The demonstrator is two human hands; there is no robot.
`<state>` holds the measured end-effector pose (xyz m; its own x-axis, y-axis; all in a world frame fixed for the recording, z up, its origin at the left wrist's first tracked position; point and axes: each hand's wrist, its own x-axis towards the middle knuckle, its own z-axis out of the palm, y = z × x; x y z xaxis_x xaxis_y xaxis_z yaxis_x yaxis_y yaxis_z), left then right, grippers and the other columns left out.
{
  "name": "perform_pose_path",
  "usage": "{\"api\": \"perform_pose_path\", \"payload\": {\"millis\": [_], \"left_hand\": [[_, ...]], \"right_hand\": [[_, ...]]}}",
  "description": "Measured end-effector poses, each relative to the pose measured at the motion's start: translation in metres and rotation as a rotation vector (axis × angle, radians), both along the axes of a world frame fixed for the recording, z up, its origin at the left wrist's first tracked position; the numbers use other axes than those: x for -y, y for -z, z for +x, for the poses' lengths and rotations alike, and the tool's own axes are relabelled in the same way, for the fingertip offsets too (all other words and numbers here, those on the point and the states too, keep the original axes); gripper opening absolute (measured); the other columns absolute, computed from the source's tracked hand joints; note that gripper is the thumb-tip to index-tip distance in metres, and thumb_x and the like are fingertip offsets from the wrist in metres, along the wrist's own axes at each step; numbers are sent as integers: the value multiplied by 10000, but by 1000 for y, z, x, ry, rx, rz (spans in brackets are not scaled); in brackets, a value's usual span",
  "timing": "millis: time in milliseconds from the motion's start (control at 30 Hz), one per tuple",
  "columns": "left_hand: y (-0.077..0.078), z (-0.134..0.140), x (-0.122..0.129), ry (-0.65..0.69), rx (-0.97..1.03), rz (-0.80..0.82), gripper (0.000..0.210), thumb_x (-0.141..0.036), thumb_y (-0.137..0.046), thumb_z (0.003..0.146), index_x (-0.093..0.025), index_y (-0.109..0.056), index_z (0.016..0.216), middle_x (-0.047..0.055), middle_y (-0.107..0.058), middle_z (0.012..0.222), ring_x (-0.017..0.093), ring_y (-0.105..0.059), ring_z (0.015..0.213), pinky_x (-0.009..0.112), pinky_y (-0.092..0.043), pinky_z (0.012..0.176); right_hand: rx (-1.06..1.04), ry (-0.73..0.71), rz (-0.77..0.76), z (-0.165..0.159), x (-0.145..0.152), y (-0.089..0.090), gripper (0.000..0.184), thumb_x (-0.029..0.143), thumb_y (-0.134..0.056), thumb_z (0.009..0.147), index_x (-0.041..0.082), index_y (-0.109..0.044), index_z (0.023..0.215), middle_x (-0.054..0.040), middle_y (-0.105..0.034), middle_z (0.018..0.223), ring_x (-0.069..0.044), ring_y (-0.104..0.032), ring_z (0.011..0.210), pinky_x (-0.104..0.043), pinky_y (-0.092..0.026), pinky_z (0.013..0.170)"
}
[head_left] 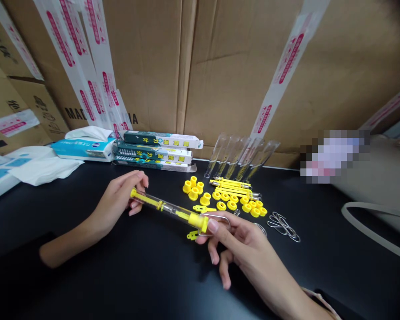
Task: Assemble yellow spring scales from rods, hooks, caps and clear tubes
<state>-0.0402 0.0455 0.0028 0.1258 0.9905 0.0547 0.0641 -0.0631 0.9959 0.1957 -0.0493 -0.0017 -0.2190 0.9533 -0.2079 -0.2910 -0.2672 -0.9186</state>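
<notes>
Before the box stack [153, 153], a person holds a clear tube [168, 208]: the right hand [248, 242] pinches one yellow end, and the left hand [115, 198] grasps the other, some fingertips hidden. Right of the stack, a patch [335, 155] is pixelated. Yellow Chinese characters mark the stack; behind it, tape [90, 95] interrupts a carton's [146, 58] lettering, leaving "MAD" readable.

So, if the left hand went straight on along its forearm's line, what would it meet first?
Probably the stacked boxes, which lie ahead of the left hand in that line. Its height is unclear, so it might pass over them.
</notes>
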Motion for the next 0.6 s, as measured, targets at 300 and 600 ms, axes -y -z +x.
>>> {"api": "perform_pose_path", "payload": {"millis": [300,600], "left_hand": [[0,-1,-2,-9,-169,79,276,-428,-552,878,-196,-581,732,-25,-477,612,128,-443,514,191,-355,384],[-2,-6,3,-137,-906,727,346,-407,-549,907,-216,-586,1193,120,-647,1182,359,-536,1179,531,-374,994]], "right_hand": [[34,-9,38,-5,2,9,470,425,-881,675,151,-642,973,20,-593,706,-108,-599,547,-179,-564,357],[93,-26,44,-5,3,9,421,454,-832,732,172,-566,895,-7,-669,732,-109,-638,562,-188,-587,440]]}}
